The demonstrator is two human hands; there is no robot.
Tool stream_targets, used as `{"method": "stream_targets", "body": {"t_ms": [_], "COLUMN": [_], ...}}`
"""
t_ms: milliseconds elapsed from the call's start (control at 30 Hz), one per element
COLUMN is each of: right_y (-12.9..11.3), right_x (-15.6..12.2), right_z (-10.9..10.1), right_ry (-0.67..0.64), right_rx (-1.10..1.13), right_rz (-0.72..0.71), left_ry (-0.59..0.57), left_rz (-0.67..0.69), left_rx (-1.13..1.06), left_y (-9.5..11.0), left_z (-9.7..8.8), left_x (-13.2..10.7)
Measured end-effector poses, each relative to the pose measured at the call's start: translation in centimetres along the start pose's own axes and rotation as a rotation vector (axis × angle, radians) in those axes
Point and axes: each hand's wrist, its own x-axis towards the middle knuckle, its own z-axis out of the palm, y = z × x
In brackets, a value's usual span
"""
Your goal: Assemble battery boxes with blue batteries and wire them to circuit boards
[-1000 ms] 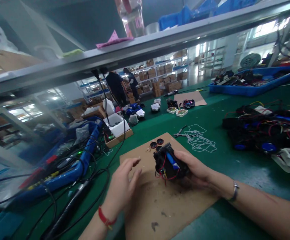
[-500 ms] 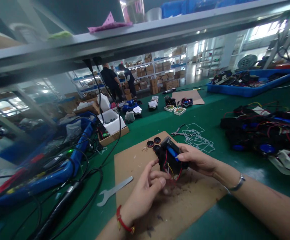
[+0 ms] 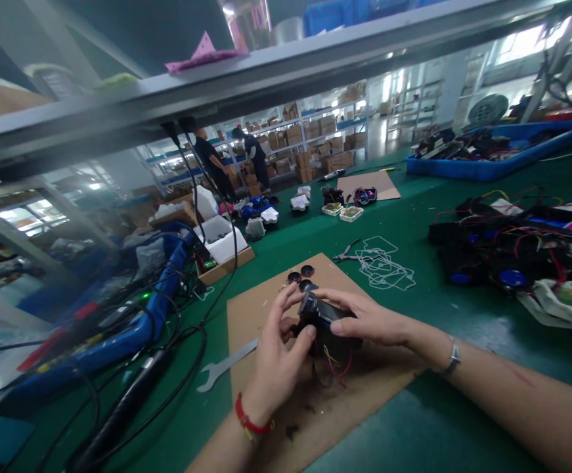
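Observation:
A black plastic housing (image 3: 332,325) with loose red and yellow wires is held between both my hands, just above a brown cardboard sheet (image 3: 251,312). Its left end is gripped by my left hand (image 3: 280,355), thumb in front and fingers behind. My right hand (image 3: 372,318) wraps around the right side, thumb on the near face. Wires (image 3: 337,368) hang from the underside. Several small round black parts (image 3: 307,270) lie beyond it on the cardboard. Left of my left hand, a flat open-end wrench (image 3: 224,364) rests partly on the sheet.
Cutting pliers (image 3: 347,251) and tangled white wire (image 3: 387,269) lie behind the cardboard. Wired black units (image 3: 487,249) crowd the right. Blue bins stand at left (image 3: 132,338) and far right (image 3: 492,169). Black cables (image 3: 201,328) run down the left; a metal shelf (image 3: 315,52) crosses overhead. Two people stand far back.
My left hand has moved up from the loose wires to grip the housing's left end. The housing has tilted and come slightly lower, so less of its blue part shows.

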Motion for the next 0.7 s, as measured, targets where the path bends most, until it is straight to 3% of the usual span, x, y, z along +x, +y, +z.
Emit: {"method": "stream_targets", "body": {"t_ms": [167, 300, 400, 500, 700], "right_y": [0.2, 0.1, 0.4, 0.5, 0.8], "right_x": [-0.2, -0.1, 0.0, 0.1, 0.3], "right_z": [0.6, 0.0, -0.2, 0.2, -0.3], "right_ry": [-0.044, -0.039, -0.02, 0.023, 0.237], "right_rx": [-0.013, -0.306, -0.483, -0.676, -0.83], "right_rz": [-0.012, -0.043, 0.026, 0.033, -0.05], "left_ry": [-0.037, 0.249, 0.416, 0.462, 0.536], "left_rz": [-0.098, -0.177, -0.243, -0.286, -0.15], "left_rx": [-0.029, -0.09, -0.139, -0.076, 0.159], "left_y": [0.1, 0.1, -0.8, -2.5, -5.3], "left_z": [-0.9, -2.2, -3.5, -4.4, -4.6], "left_x": [-0.4, -1.4, -2.2, -2.8, -2.9]}}
